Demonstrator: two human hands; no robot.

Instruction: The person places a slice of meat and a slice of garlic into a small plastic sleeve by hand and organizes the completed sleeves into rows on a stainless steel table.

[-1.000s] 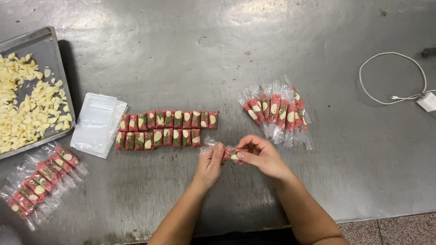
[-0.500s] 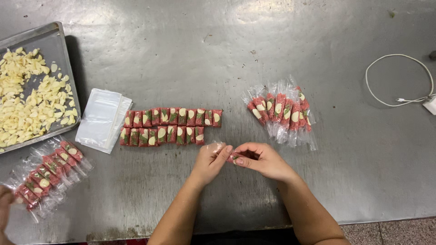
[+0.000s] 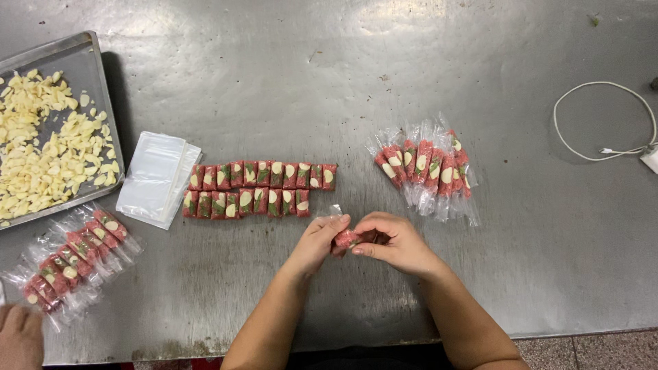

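Head camera view: two hands pinch one red candy over a shiny metal table.

Both hands meet near the middle, a bit toward 6 o'clock. The left hand (image 3: pixel 317 241) and the right hand (image 3: pixel 392 241) are each closed tight on the small red candy (image 3: pixel 345 238), with a bit of clear wrapper (image 3: pixel 334 211) sticking up at 12 o'clock from it. Just above them lie two rows of bare candies (image 3: pixel 259 188). At 2 o'clock sits a bunch of wrapped candies (image 3: pixel 426 164). At 9 o'clock is a stack of clear bags (image 3: pixel 154 177), and past it a tray (image 3: pixel 89 58) of pale slices (image 3: pixel 38 151). More wrapped candies (image 3: pixel 68 260) lie at 8 o'clock, near another person's hand (image 3: pixel 19 337). A white cord (image 3: pixel 603 120) curls at 3 o'clock.
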